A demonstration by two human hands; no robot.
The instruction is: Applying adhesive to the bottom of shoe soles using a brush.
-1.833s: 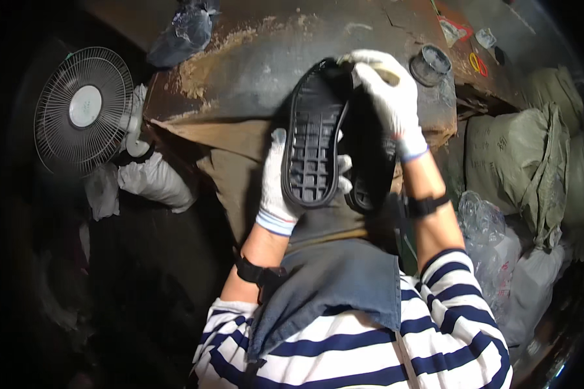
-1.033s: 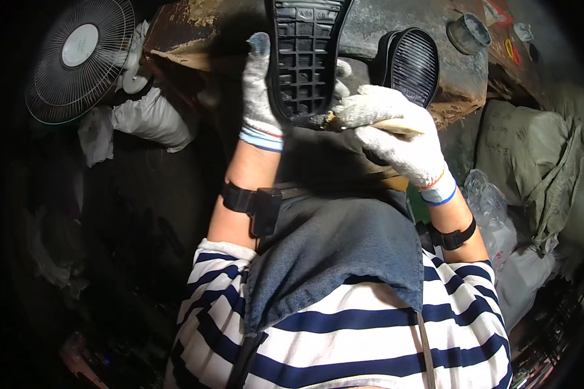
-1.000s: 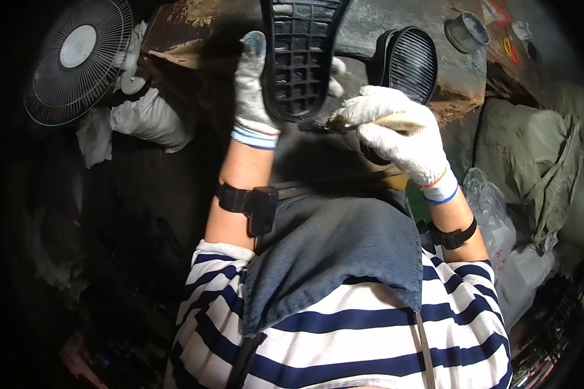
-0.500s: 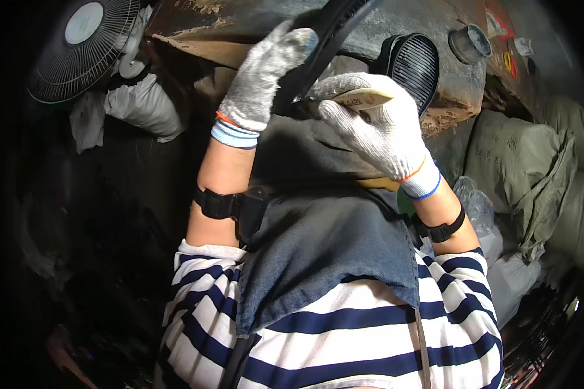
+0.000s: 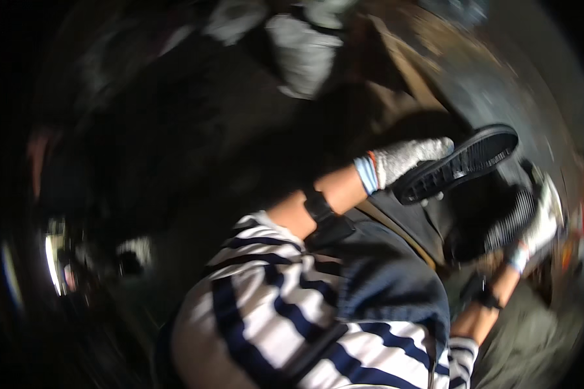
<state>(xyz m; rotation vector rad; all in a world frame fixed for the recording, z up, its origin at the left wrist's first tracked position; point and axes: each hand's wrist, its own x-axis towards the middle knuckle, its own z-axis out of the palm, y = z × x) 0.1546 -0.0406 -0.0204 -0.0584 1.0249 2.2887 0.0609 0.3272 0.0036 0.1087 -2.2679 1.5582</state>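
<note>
A black shoe sole [image 5: 464,165] with a ribbed, hollowed face is tilted in my left hand [image 5: 412,159]. My gloved fingers close on its edge, with some fingertips showing beneath it. Beyond and to the right, my right hand [image 5: 545,223], in a white knit glove, reaches over the bench side. Its fingers are smeared by motion, so their grip does not show. Right beside that hand is a second black shoe sole [image 5: 514,217] with cross ridges; whether the hand touches it is unclear. The yellowish-handled tool cannot be made out now.
A worn bench [image 5: 512,84] with a greyish top curves along the right. White sacks [image 5: 305,55] stand at the far side, and a greenish sack [image 5: 522,324] sits at lower right. My denim apron [image 5: 392,272] covers my lap. Much of the left is dark and blurred.
My view has swung left, so the bench and both hands now appear farther right. The left hand still holds its sole. My right hand has moved away from it, to beside the second sole.
</note>
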